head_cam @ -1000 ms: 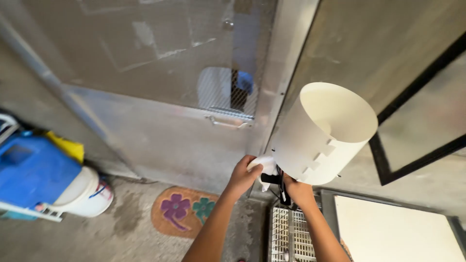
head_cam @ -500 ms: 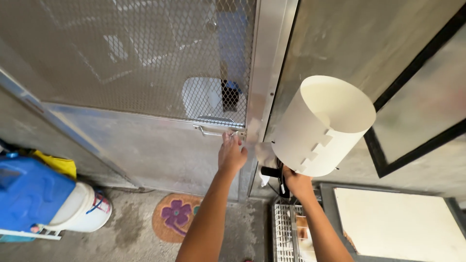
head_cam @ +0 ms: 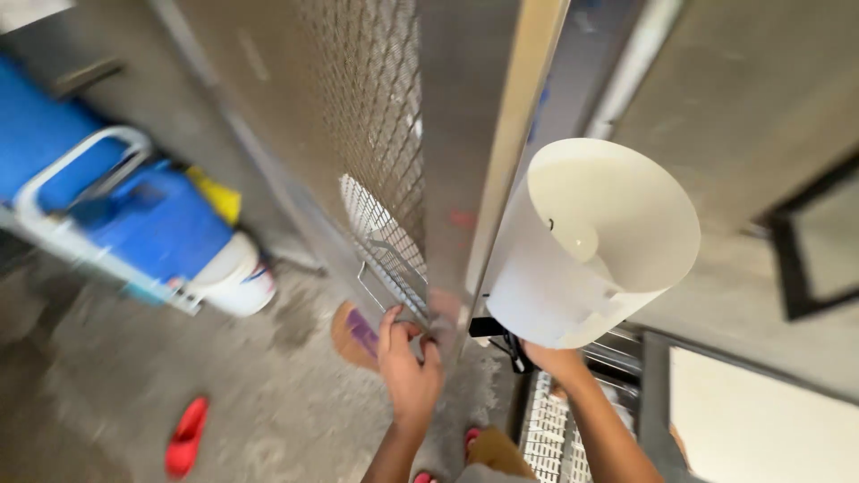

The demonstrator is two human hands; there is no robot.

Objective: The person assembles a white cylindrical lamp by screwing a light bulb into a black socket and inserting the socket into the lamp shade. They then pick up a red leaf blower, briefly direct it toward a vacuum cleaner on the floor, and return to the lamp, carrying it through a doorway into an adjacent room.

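My left hand grips the edge of a grey metal mesh door, near its small handle, and the door stands swung partly towards me. My right hand holds the black base of a lamp with a white cylindrical shade, raised beside the door frame. A bulb shows inside the shade.
A blue and white container with a white handle stands at the left on the concrete floor. A red slipper lies at the lower left. A floral mat lies by the door. A white slatted rack sits below the lamp.
My left hand moved from the lamp base to the door, and the door has swung open towards me. The view turned left and closer to the door.
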